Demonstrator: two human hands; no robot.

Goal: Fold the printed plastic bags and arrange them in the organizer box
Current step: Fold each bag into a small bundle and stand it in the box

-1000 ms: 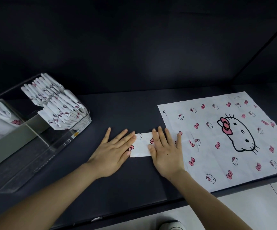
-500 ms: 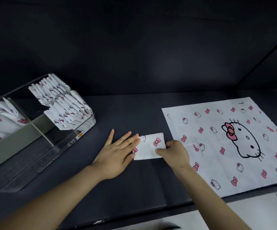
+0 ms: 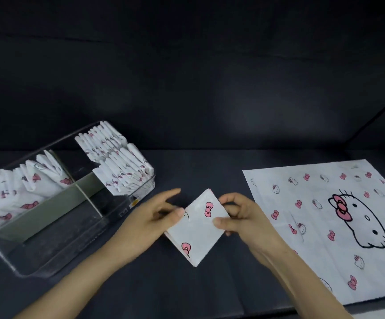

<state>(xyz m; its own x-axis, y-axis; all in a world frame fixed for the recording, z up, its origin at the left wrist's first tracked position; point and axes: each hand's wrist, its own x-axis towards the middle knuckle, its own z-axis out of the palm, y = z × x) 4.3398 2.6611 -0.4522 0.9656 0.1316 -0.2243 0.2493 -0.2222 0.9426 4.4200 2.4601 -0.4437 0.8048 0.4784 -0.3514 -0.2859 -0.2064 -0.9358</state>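
Note:
A folded white bag printed with pink bows is held up between both hands, turned like a diamond above the dark table. My left hand pinches its left edge with thumb and fingers. My right hand pinches its right corner, thumb on top. To the left stands the clear organizer box, with several folded bags standing in its right compartment and more folded bags in the left one. A flat unfolded bag with a large cat face lies at the right.
The dark table ends at a front edge near the bottom right, where pale floor shows. A dark backdrop rises behind the table. A grey divider runs along the box interior.
The folded bag lay flat on the table under my pressing palms; now both hands have lifted it and turned it on its corner. The camera view has also shifted.

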